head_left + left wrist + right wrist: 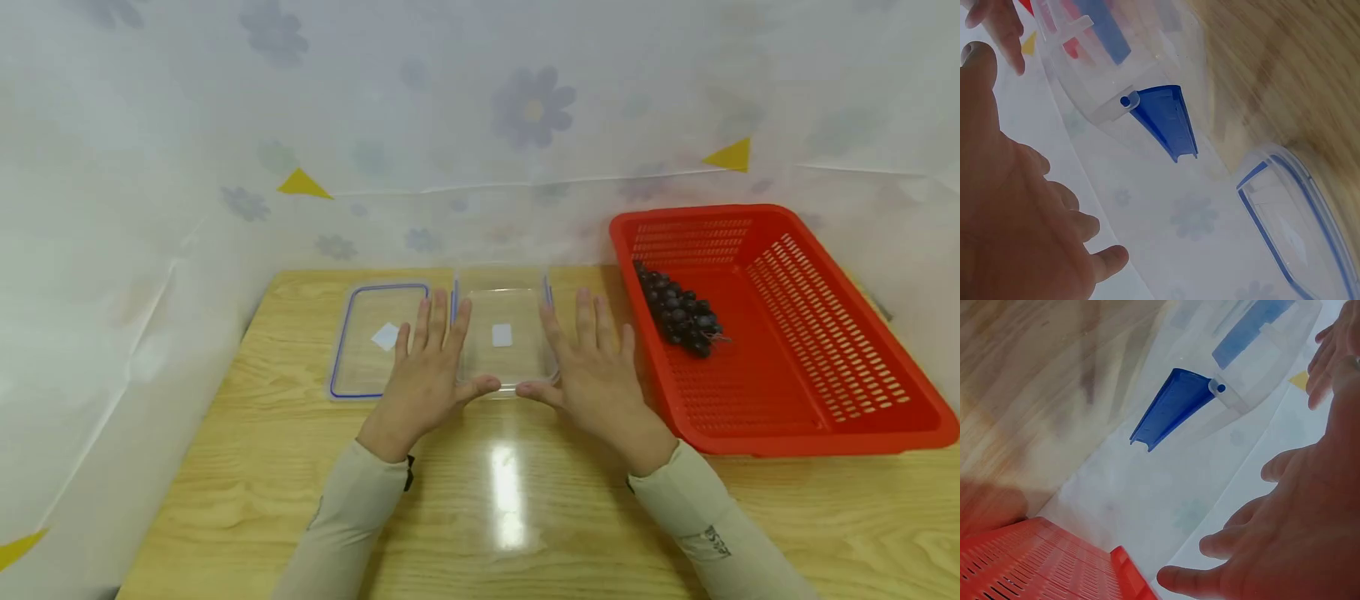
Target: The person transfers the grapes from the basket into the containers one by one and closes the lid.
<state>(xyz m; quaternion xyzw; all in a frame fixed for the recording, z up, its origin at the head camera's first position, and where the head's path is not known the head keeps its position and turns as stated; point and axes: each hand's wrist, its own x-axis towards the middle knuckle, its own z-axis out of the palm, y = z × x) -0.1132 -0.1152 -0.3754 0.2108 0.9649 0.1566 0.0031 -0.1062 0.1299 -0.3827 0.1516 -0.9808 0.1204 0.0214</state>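
Note:
A clear plastic food container [501,367] with a small white label in it stands on the table between my hands. Its blue side clips [1163,119] hang outward, one on each side. My left hand [426,375] is spread over the container's left side and the edge of a clear lid [356,367] with a blue seal. At the container's right side my right hand [600,383] is spread too, its thumb pointing toward the left thumb. Neither hand holds anything.
A red plastic basket [772,367] stands at the right, with a bunch of dark grapes [678,312] at its left side. The wooden table [247,467] ends at a flower-patterned white sheet [480,108] bearing yellow triangles.

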